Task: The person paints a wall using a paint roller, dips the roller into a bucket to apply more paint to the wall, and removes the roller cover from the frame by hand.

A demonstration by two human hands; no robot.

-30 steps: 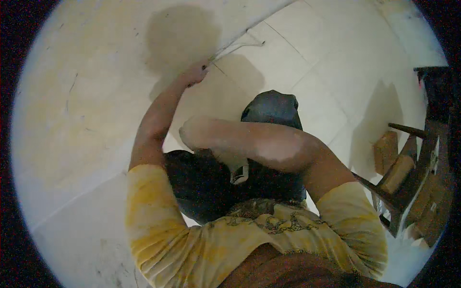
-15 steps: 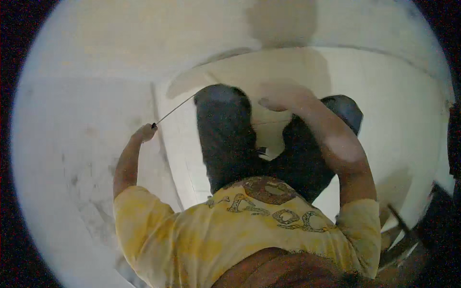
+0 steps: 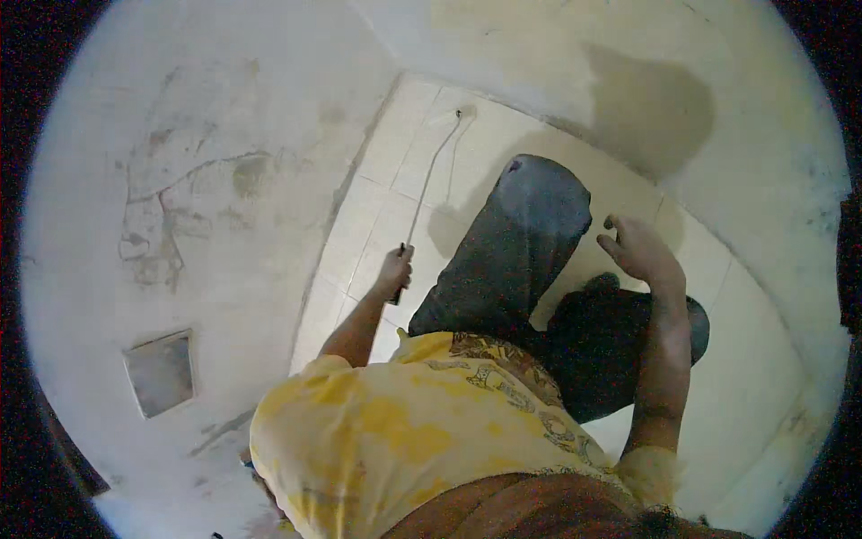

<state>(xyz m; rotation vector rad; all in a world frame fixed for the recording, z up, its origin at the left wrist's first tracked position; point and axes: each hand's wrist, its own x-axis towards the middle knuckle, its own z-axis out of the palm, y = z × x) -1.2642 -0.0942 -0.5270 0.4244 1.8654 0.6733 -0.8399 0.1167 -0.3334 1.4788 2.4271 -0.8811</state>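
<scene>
My left hand [image 3: 396,272] is closed around the dark handle of a long, thin metal rod [image 3: 431,172]. From my fist the rod runs forward, ending in a small dark tip over the pale tiled floor [image 3: 382,220] near the far corner. Whether the tip touches the floor I cannot make out. Over on the right, my right hand [image 3: 639,250] hovers above my bent leg, thumb and forefinger apart and the other fingers curled. Nothing shows in it.
Close on the left rises a stained pale wall [image 3: 206,234] with a square grey panel [image 3: 160,374] low on it. Another wall [image 3: 557,54] bounds the floor ahead. My knees [image 3: 543,193] are bent between my hands, and shadows fall on the floor and far wall.
The view has turned toward the left corner. My left hand, still gripping the rod, is now over the floor beside my leg. My right hand has moved right, away from between my knees.
</scene>
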